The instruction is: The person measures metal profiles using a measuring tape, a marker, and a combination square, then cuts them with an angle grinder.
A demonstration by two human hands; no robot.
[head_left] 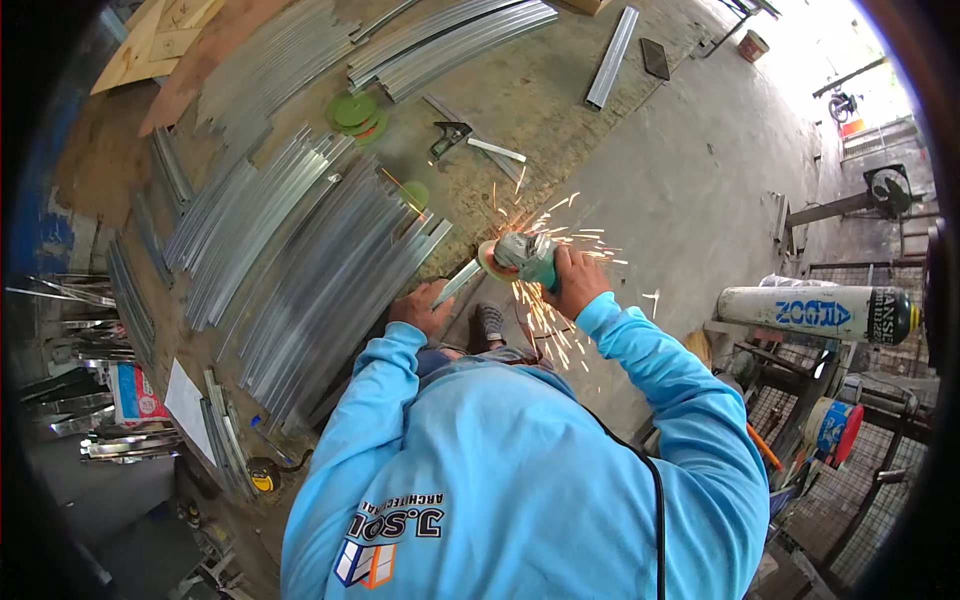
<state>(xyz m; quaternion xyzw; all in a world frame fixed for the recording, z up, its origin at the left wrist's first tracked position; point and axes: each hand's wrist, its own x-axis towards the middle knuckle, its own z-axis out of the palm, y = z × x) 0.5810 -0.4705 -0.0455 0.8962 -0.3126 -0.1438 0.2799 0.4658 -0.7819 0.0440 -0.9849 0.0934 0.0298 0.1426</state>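
Observation:
My right hand (577, 282) is wrapped round the teal body of an angle grinder (530, 256). Its disc (490, 261) meets the end of a short metal profile (458, 281), and orange sparks spray out to both sides. My left hand (421, 308) grips that metal profile near the table's edge, its fingers closed on it. Just left of this hand lies a wide row of long grey metal profiles (330, 270). Where exactly the disc touches the metal is partly hidden by glare and sparks.
Green discs (352, 112), a combination square (450, 136) and a phone (655, 59) lie on the worktable. More profiles (450, 45) are stacked at the back. A yellow tape measure (263, 474) sits at lower left. An argon cylinder (815, 313) and a fan (887, 190) are at right.

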